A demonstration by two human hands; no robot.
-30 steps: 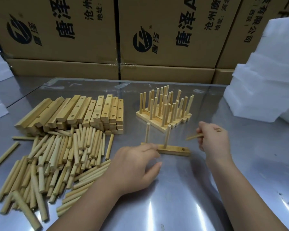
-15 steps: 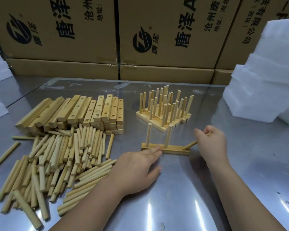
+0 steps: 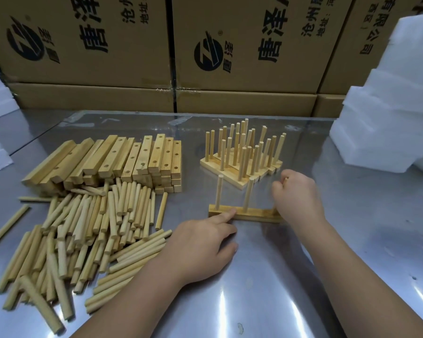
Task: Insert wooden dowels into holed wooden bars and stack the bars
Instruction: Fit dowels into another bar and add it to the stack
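A holed wooden bar [image 3: 257,214] lies on the steel table with two dowels standing upright in it. My left hand [image 3: 203,250] rests on the table, its index finger pressing the bar's front left part. My right hand [image 3: 297,196] is curled over the bar's right end, gripping a third dowel whose tip [image 3: 285,179] barely shows above the fist; its lower end is hidden. Behind the bar stands a group of finished bars with dowels [image 3: 242,152].
A heap of loose dowels [image 3: 88,235] covers the left of the table, with stacked holed bars [image 3: 122,159] behind it. Cardboard boxes [image 3: 242,45] line the back. White foam blocks [image 3: 391,106] stand at the right, more at the far left.
My right hand swung the dowel from slanting sideways to upright over the bar's right end and closed round it. My left index finger moved onto the bar.
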